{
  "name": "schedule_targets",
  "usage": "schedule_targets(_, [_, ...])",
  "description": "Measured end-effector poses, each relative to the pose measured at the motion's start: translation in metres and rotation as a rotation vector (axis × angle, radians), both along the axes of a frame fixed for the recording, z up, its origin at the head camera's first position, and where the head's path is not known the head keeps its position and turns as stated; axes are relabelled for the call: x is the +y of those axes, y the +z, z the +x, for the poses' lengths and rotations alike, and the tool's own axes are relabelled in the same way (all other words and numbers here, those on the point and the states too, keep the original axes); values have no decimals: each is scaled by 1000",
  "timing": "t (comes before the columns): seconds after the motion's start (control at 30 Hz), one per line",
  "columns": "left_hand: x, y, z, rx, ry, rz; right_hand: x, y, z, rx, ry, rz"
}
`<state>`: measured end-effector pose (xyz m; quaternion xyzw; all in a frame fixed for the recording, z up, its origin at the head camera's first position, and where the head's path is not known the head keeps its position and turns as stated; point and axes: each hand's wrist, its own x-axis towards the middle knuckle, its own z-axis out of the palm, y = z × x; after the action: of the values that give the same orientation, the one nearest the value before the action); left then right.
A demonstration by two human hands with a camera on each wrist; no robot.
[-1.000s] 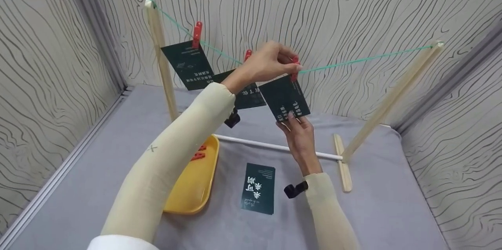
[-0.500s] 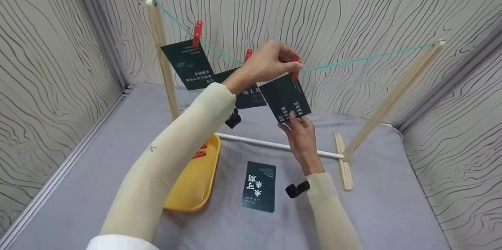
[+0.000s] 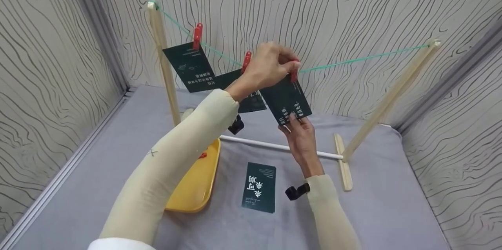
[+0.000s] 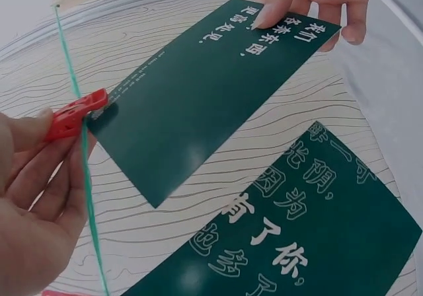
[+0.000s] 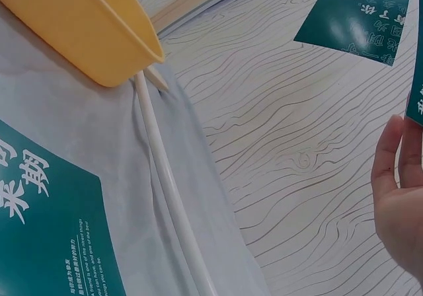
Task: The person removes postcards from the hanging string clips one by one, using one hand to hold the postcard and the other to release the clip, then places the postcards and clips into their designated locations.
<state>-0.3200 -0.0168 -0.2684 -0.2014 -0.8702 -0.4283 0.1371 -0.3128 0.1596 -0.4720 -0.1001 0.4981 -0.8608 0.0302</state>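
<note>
My left hand (image 3: 270,66) pinches a red clothespin (image 4: 79,114) on the green string (image 4: 89,190). In the left wrist view the clothespin's tip lies over the upper edge of a dark green card (image 4: 198,98) with white writing. My right hand (image 3: 302,138) pinches that card's lower edge between thumb and fingers. To the left, a second card (image 3: 253,103), partly behind my left wrist, hangs under a red clothespin (image 3: 246,62). A third card (image 3: 188,66) hangs farther left from another clothespin (image 3: 197,36).
Two wooden posts (image 3: 162,54) carry the string, and a white rod (image 3: 262,144) runs low between them. A yellow tray (image 3: 196,187) with red clothespins lies partly under my left forearm. Green cards (image 3: 259,187) lie stacked on the grey cloth (image 3: 376,214).
Both hands keep their places at the clothespin and the card. The whole scene shifts slightly in view, and the left forearm sits a little lower.
</note>
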Motion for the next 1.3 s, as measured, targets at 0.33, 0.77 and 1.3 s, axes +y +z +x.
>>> schedule_targets(0.33, [1,-4,3,91,3,8,-1,0,1,-15,-3,-14])
schedule_targets(0.77, [7,0,10,233,-25,-39,1,-5,3,-33,8,-45])
schedule_targets(1.3, [3,2,14,456,-62,-45,4,-13,6,-49,-8,-66])
